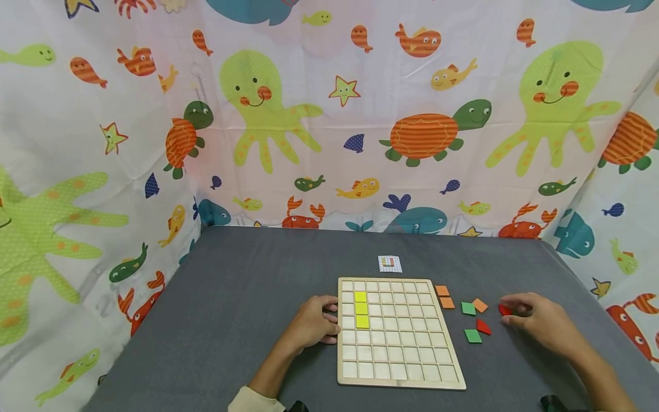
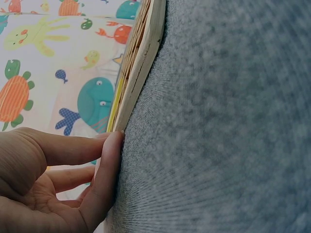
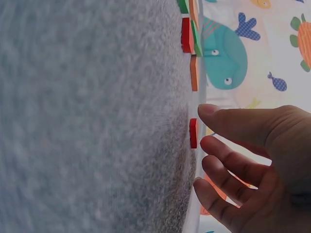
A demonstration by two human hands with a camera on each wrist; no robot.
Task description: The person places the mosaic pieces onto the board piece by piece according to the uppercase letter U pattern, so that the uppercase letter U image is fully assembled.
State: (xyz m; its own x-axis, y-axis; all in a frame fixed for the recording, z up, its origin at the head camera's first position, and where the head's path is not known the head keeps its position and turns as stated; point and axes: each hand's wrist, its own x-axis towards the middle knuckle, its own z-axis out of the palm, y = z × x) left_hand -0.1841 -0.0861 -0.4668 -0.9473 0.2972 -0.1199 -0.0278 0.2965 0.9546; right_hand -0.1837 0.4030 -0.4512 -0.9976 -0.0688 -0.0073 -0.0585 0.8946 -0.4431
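A wooden grid board (image 1: 401, 384) lies on the dark grey table, with 3 yellow tiles (image 1: 362, 309) stacked in a column near its left side. My left hand (image 1: 313, 321) holds the board's left edge, thumb and fingers bent against the rim; the left wrist view shows the fingertips right at the edge. To the right of the board, my right hand (image 1: 546, 320) reaches over a red tile (image 3: 194, 133). Its thumb and fingers stand apart around that tile in the right wrist view, with a gap visible between them and the tile.
Between board and right hand lie orange tiles (image 1: 445, 302), green tiles (image 1: 472, 336) and another red tile (image 1: 483, 327). Behind the board sits a small card (image 1: 389, 264) with a gridded U shape. A sea-animal curtain (image 1: 319, 114) hangs behind and beside the table.
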